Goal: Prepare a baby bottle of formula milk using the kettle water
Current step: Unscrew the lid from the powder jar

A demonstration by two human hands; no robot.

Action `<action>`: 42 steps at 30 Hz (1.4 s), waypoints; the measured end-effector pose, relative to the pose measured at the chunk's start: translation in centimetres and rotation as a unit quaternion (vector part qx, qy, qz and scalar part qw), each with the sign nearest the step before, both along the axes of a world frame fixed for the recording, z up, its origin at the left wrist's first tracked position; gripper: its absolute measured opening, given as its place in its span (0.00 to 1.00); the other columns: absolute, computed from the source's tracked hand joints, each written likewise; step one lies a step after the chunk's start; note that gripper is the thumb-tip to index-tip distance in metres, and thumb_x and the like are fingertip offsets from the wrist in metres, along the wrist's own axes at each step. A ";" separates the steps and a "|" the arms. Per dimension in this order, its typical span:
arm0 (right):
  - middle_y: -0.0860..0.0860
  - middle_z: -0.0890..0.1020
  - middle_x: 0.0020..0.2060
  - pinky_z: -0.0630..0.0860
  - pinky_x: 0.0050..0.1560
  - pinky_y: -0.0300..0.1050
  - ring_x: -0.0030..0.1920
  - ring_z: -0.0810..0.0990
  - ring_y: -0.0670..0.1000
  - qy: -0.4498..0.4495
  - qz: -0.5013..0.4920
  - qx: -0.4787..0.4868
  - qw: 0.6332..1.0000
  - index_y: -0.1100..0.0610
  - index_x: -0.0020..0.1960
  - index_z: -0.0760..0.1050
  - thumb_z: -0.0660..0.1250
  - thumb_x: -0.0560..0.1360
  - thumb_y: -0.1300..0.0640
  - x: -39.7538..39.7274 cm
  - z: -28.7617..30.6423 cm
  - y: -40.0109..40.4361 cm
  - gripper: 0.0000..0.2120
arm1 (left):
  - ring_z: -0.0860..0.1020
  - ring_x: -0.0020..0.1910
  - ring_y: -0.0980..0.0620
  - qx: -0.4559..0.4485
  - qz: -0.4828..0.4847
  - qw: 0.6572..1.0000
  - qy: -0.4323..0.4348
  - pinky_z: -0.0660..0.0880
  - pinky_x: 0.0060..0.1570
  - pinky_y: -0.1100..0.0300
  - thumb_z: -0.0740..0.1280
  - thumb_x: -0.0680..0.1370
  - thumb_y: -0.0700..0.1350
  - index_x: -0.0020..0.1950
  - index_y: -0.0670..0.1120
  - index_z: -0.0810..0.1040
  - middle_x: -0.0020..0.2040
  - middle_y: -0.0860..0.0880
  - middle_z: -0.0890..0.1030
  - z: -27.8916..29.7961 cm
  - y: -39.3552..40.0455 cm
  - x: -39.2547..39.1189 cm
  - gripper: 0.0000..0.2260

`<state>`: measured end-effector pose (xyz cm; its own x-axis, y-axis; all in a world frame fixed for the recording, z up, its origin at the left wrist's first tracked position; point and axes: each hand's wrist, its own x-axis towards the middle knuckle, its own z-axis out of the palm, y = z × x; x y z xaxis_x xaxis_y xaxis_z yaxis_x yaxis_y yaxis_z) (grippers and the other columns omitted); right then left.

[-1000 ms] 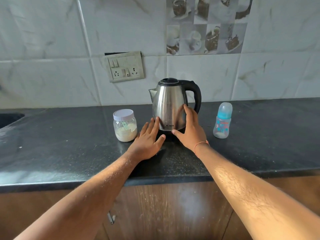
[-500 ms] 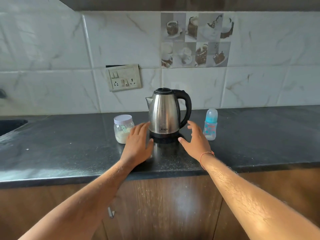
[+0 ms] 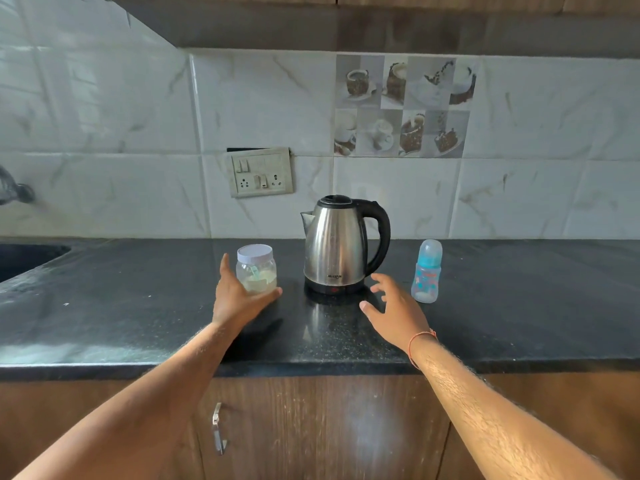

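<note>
**Two hands at the outset: formula jar reached, bottle still capped**

Three task items are shown upright on the dark countertop point(image 3: 104, 317): a clear formula jar point(image 3: 256, 270) with a white lid, a steel electric kettle point(image 3: 337, 244) on its base, and a capped baby bottle point(image 3: 426, 271). The left hand point(image 3: 235, 299) is cupped against the near side of the jar, thumb curled round its right flank and fingers raised along its left; whether the jar is truly clasped or only touched cannot be told. The right hand point(image 3: 398, 313) is spread wide and empty above the counter, with the kettle base just beyond its fingertips and the bottle just to its right, untouched.

The step in hand is judged to be the taking up of the powder jar, with nothing yet opened or poured. The next move would call for a firm closing of the left-hand grasp, the jar being steadied while its lid is unscrewed, and the bottle being uncapped by the free hand.
</note>
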<state>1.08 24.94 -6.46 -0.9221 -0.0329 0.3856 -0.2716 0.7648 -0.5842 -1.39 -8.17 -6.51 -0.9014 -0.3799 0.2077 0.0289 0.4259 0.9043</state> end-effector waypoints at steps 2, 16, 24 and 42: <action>0.44 0.78 0.72 0.79 0.70 0.53 0.71 0.79 0.52 -0.005 0.003 -0.001 1.000 0.46 0.81 0.63 0.70 0.84 0.45 -0.1 0.0 0.0 0.29 | 0.80 0.71 0.42 -0.005 0.002 1.000 -0.020 0.80 0.69 0.37 0.83 0.58 0.70 0.86 0.63 0.43 0.76 0.50 0.77 -0.3 -0.3 -0.9 0.68; 0.45 0.79 0.72 0.79 0.67 0.53 0.71 0.79 0.53 -0.001 0.011 0.057 0.998 0.46 0.81 0.63 0.65 0.86 0.44 -0.3 0.4 -1.0 0.26 | 0.84 0.57 0.56 -0.155 -0.133 0.979 -0.009 0.81 0.65 0.44 0.79 0.57 0.78 0.57 0.62 0.77 0.54 0.63 0.85 1.0 5.7 2.4 0.35; 0.44 0.85 0.63 0.82 0.62 0.48 0.63 0.83 0.48 0.068 0.018 -0.083 0.994 0.47 0.72 0.76 0.60 0.87 0.40 1.0 1.4 -1.0 0.19 | 0.83 0.60 0.57 -0.162 -0.209 0.964 -0.002 0.79 0.67 0.47 0.78 0.59 0.79 0.61 0.64 0.75 0.58 0.63 0.85 0.9 10.8 3.6 0.37; 0.48 0.78 0.43 0.74 0.44 0.50 0.46 0.80 0.53 -0.031 0.055 0.436 0.898 0.48 0.50 0.74 0.53 0.73 0.16 -0.8 13.4 -7.0 0.36 | 0.82 0.62 0.58 -0.215 -0.239 0.946 -0.047 0.78 0.69 0.52 0.81 0.52 0.75 0.73 0.64 0.72 0.59 0.65 0.84 0.5 10.4 1.6 0.51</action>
<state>0.23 17.91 6.90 -0.9134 -0.3900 0.1167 -0.3619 0.9092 0.2058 0.18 2.20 -6.06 -0.9711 0.1772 0.1599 0.2387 0.7136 0.6587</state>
